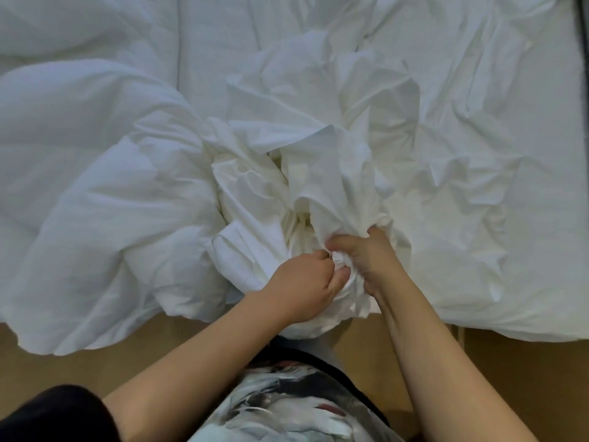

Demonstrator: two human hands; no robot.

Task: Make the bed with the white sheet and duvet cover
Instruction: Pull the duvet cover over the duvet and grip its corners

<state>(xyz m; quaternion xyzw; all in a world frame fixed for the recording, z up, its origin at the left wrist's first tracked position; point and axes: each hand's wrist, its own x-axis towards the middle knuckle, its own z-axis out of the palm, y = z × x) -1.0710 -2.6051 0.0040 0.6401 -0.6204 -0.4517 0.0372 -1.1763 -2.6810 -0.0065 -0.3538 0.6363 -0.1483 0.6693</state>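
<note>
White cloth all over the bed [526, 330], edge to edge. Centre stage, at the near edge, the cover [322, 173] sits bunched in a crumpled heap, and both grips are on it. Left grip [306, 282]: knuckles up, fingers curled tight round a wad of the cover, thumb pressed into the fabric. Right grip [366, 260]: hard against the left one, clenched on the same twisted knot of cloth, with folds fanning away toward the far side. The two grips meet over that knot. Off to the left lies the duvet [95, 186], puffy and rumpled, its near corner spilling past the bed's edge over the floor [510, 384]. To the right, the sheet [478, 138] lies flat but heavily creased. Nearest of all, a patterned garment [287, 409] and a black sleeve [47, 413] at the near left corner.
</note>
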